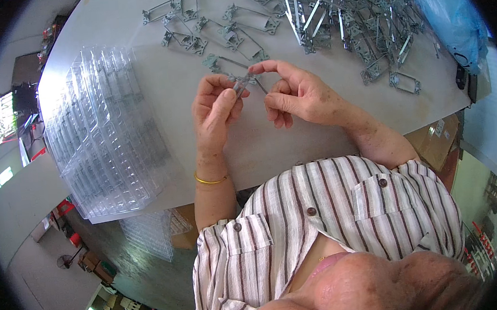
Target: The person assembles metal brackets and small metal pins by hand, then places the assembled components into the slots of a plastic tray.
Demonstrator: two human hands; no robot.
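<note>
My left hand (214, 111) pinches a small grey metal bracket (243, 84) between thumb and fingers, above the near middle of the white table (294, 146). Against the bracket's upper end rests the index fingertip of my right hand (308, 98). The thumb of that hand stands apart from the index finger, and its other fingers curl loosely. Part of the bracket is hidden by my left fingers. Just beyond my hands lie several loose wire-and-plate metal brackets (240, 37) of the same grey kind.
A large heap of metal brackets (360, 17) covers the far right. Beside it sits a blue plastic bag (452, 20). Stacked clear plastic trays (105, 130) with grey parts inside stand at the left edge. A cardboard box (435, 142) is below the table's right edge.
</note>
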